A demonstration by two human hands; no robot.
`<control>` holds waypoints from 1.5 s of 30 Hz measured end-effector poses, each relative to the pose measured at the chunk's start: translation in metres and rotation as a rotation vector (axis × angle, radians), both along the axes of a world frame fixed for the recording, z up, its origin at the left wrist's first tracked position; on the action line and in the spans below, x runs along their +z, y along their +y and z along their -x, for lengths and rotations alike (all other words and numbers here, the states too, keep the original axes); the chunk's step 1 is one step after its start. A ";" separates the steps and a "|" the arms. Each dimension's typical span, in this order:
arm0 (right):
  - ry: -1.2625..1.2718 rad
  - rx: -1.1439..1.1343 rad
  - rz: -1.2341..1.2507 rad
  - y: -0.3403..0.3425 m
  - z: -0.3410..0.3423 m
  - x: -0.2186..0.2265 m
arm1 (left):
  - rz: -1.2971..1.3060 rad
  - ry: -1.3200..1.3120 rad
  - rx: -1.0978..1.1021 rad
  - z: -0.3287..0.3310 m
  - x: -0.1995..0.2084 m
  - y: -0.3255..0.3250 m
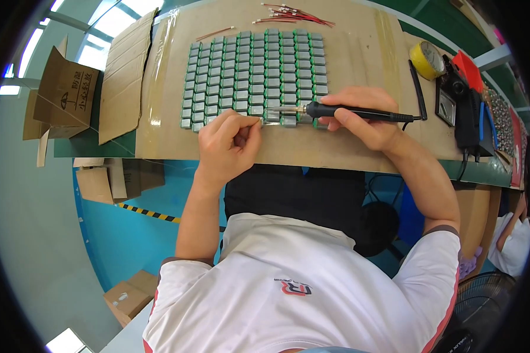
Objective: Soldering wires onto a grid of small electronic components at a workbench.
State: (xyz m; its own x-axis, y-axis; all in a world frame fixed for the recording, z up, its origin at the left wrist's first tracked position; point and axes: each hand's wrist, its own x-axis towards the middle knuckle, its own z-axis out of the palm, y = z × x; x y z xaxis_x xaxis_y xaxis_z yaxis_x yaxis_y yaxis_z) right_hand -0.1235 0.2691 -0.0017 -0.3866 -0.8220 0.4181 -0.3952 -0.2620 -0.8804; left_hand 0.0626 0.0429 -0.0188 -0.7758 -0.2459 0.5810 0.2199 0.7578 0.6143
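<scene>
Right hand [359, 117] grips black soldering iron [347, 112], tip pointing left at front row of small green-and-silver parts [253, 76] laid in grid on cardboard sheet [353, 53]. Left hand [229, 144] pinched narrow at same row, just left of tip; what it pinches too small to tell. Red wires [294, 15] behind grid. Yellow tape roll [427, 59] at right. Open brown box [62, 94] with dark print at left.

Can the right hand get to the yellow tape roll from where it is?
Probably yes. The tape roll lies on the table beyond the right hand, with bare cardboard between them. But that hand holds the soldering iron, so it is not free.
</scene>
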 end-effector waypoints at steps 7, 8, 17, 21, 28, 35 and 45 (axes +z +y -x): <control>-0.048 -0.107 0.124 -0.002 0.008 -0.002 | -0.041 0.062 0.025 -0.002 0.000 0.016; 0.015 -0.121 0.161 -0.006 0.013 -0.005 | -0.030 0.047 0.022 -0.002 0.002 0.020; 0.448 -0.394 -0.086 -0.010 0.041 -0.004 | 0.396 -0.100 -0.105 0.030 0.017 0.064; 0.519 -0.299 -0.215 -0.012 0.035 0.003 | 0.529 -0.191 -0.072 0.039 0.013 0.070; 0.524 -0.231 -0.285 -0.017 0.037 0.000 | 0.564 -0.252 -0.047 0.042 0.006 0.068; 0.606 -0.288 -0.140 -0.021 0.035 -0.001 | 0.567 -0.251 -0.060 0.043 0.006 0.068; 0.589 -0.261 -0.183 -0.019 0.048 0.006 | 0.153 -0.081 -0.126 0.042 0.010 0.063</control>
State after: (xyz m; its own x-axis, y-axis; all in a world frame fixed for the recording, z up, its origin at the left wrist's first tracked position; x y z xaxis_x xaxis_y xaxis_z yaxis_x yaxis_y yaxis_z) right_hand -0.1711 0.2499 0.0040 -0.3320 -0.8102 0.4831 -0.8539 0.0405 -0.5189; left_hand 0.0206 0.1059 -0.0092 -0.8407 -0.0576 0.5384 0.2735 0.8130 0.5141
